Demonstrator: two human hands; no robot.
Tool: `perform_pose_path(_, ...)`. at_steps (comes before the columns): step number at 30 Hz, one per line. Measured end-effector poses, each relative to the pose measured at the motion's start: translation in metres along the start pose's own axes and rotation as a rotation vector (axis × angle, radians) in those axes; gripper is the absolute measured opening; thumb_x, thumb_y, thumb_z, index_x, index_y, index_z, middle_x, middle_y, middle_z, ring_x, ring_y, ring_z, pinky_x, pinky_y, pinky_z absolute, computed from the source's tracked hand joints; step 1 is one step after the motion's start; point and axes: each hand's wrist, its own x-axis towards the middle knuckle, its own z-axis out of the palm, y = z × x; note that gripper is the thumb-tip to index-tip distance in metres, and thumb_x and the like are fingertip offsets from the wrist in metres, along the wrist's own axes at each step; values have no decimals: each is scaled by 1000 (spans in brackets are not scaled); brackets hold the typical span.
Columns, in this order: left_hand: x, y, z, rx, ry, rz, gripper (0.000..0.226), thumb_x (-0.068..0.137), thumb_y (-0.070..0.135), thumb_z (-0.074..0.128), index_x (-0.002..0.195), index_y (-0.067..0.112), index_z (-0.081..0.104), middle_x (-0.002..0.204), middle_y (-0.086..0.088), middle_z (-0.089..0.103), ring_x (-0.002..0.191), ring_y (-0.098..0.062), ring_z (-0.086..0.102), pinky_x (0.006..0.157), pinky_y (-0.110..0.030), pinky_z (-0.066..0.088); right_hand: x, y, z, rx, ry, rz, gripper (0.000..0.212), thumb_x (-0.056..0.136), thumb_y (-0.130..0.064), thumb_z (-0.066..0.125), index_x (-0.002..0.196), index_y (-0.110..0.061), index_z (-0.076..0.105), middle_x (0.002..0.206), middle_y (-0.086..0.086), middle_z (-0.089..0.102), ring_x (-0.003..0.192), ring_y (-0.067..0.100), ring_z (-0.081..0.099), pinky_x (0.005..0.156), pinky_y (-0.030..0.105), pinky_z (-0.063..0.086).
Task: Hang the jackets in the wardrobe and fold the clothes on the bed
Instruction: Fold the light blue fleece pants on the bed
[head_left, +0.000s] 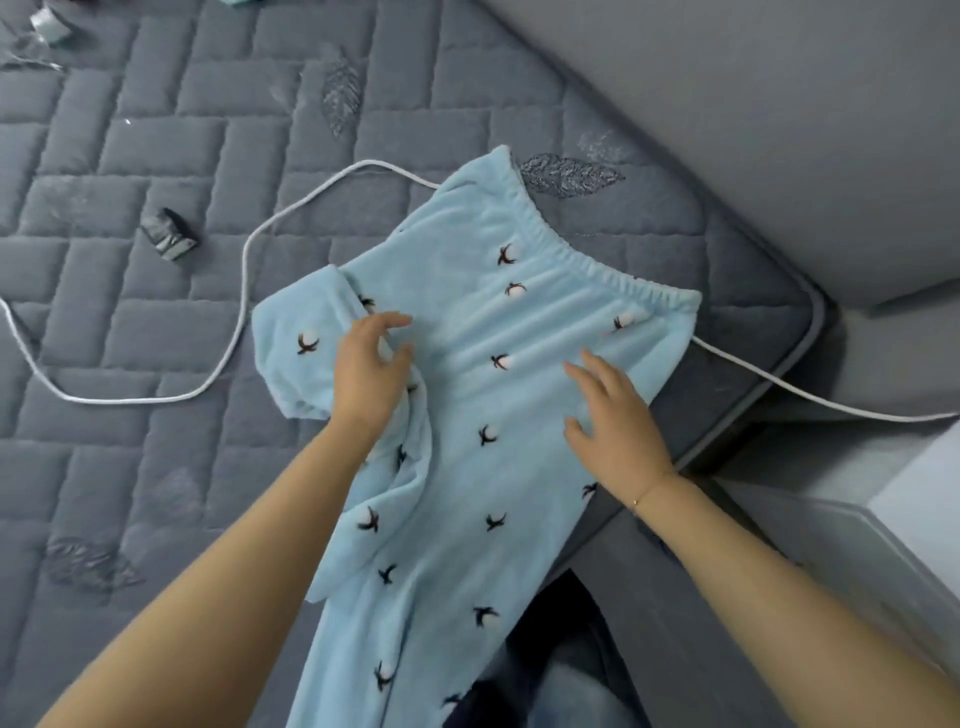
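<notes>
A light blue fleece pair of pyjama trousers with small dark-and-white cotton-flower prints lies on the corner of the grey quilted mattress. Its elastic waistband points toward the far right, and its legs hang off the near edge. My left hand rests on the left side of the fabric, fingers spread and loosely bent beside a fold. My right hand lies flat on the right side with fingers straight. Neither hand grips the cloth.
A white cable loops across the mattress, passes under the trousers and runs off to the right. A small dark wrapped item lies left of it. Shiny scraps sit at the far left corner. A grey wall panel borders the bed.
</notes>
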Motion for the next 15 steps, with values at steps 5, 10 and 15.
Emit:
perform_pose_path(5, -52, -48, -66, -44, 138, -201, 27, 91, 15, 63, 118, 19, 62, 124, -1, 54, 98, 0, 53, 79, -15, 44, -32, -51, 56, 53, -137, -113, 44, 96, -16, 54, 139, -11, 47, 154, 5, 31, 141, 22, 26, 115, 29, 21)
perform_pose_path(10, -49, -63, -83, -164, 86, -318, 40, 89, 28, 70, 124, 19, 54, 131, -7, 53, 108, -13, 57, 80, -30, 52, -34, -86, 102, 223, -159, -79, 42, 94, -15, 58, 135, -10, 52, 144, 6, 42, 135, 21, 35, 107, 22, 25)
perform_pose_path(15, -28, -63, -50, -179, -174, -535, 96, 80, 47, 76, 152, 22, 19, 156, -1, 17, 141, -23, 29, 112, -42, 36, -18, -106, 128, 700, -133, 186, 37, 90, -23, 67, 125, -22, 53, 125, -7, 54, 113, 5, 51, 99, 24, 42)
